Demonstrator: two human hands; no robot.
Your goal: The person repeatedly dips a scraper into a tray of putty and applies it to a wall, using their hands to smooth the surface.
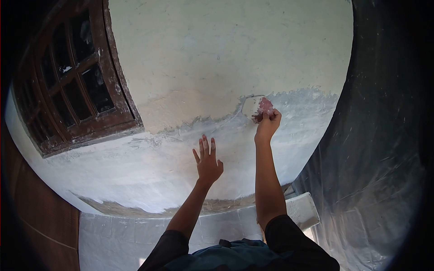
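A pale wall (217, 49) fills the view, cream and bare above, coated in fresher white below a ragged edge. At its left a dark brown wooden window (74, 77) with small glass panes is set. Dark plastic sheeting (384, 149) hangs along the right side. Daylight falls softly on the plaster.

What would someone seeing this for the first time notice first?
Probably the right hand, raised high against the wall with its grip closed on a putty knife pressed at the upper edge of the fresh white plaster. Just below and to the left, the left hand lies open and flat on the wet coat. A dark wooden window fills the upper left.
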